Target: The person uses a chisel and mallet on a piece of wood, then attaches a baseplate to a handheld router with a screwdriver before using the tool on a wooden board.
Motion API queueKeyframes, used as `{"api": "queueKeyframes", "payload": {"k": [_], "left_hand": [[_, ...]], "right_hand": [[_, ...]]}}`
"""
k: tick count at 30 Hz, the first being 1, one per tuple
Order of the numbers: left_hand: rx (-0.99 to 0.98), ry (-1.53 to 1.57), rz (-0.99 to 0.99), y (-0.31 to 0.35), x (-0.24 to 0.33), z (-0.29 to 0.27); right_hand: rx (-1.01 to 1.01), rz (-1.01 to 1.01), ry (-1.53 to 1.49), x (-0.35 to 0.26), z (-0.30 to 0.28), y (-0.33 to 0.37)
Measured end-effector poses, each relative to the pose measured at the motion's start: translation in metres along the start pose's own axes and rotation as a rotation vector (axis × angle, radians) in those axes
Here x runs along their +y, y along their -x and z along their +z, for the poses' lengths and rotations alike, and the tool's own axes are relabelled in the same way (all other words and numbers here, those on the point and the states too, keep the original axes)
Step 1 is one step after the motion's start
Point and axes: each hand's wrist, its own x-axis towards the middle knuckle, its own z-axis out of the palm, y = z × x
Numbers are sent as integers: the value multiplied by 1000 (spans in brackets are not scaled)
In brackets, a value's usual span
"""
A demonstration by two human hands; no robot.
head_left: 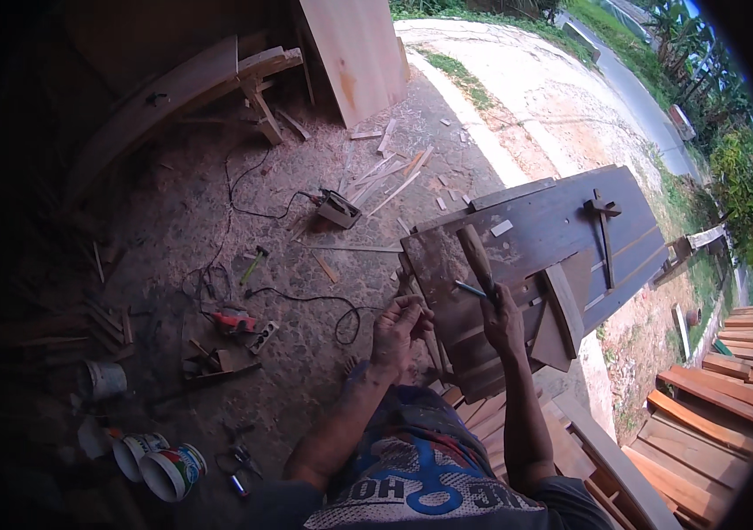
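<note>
My right hand (504, 320) is closed around a thick, rounded wooden piece (477, 254) like a handle or mallet, which rises over the dark workbench. A thin blue-grey rod (471, 289), like a pencil or a slim tool, sticks out leftward from the same hand. Just past the bench's left edge, my left hand (401, 325) has its fingers pinched together; whatever they may hold is too small to make out. The dark wooden workbench (562, 208) carries a stack of flat boards (563, 305) beside my right hand, and a wooden cross-shaped piece (606, 231) lies farther off.
On the floor to the left lie a red power tool (233, 321), a green-handled hammer (254, 263), another corded tool (338, 209) and trailing cords. Paint buckets (164, 475) stand at lower left. Scrap strips (389, 181) litter the shavings. Stacked planks (694, 433) fill the lower right.
</note>
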Motion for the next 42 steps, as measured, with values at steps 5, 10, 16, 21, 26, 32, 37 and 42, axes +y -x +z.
{"api": "queueKeyframes", "payload": {"k": [5, 10, 16, 21, 26, 32, 37, 42], "left_hand": [[49, -156, 72, 32, 13, -48], [58, -172, 153, 85, 5, -79], [343, -105, 244, 189, 18, -146], [394, 6, 366, 266, 13, -209], [641, 84, 380, 332, 29, -246], [870, 226, 520, 395, 38, -315], [1075, 429, 458, 446, 53, -369], [1190, 511, 469, 477, 50, -418]], "right_hand": [[14, -135, 344, 38, 24, -35], [263, -727, 527, 183, 21, -87], [-53, -135, 961, 51, 19, -34], [269, -750, 664, -31, 49, -10], [-641, -855, -3, -212, 189, 207], [-1324, -855, -297, -263, 312, 346], [-1624, -803, -289, -299, 392, 392], [-1862, -827, -201, -315, 465, 424]]}}
